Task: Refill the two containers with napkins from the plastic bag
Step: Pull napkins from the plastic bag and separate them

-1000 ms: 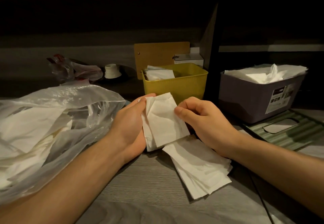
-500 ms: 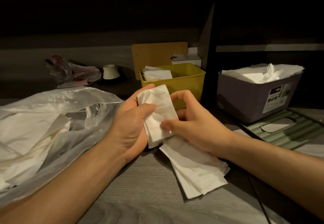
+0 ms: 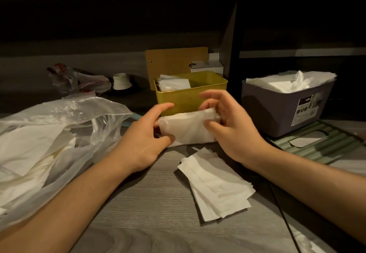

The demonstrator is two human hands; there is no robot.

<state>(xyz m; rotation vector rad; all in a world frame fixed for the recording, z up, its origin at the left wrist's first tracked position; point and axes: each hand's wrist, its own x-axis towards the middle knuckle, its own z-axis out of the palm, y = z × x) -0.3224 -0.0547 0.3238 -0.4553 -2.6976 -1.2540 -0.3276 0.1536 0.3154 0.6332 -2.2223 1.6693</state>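
A small stack of white napkins hangs level between both hands, just in front of the yellow container. My left hand pinches its left end and my right hand grips its right end with thumb and curled fingers. The yellow container holds a few napkins at its left side. A purple container to the right is heaped with napkins. More loose napkins lie fanned on the table below my hands. The clear plastic bag with napkins inside sprawls at the left.
A green ribbed lid lies in front of the purple container. A crumpled plastic wrapper and a small white cup sit at the back left. A brown board and a white box stand behind the yellow container.
The napkin stack turned from upright in my left hand to lying sideways between both hands, lifted a little away from the loose pile. My right hand shifted to its right end.
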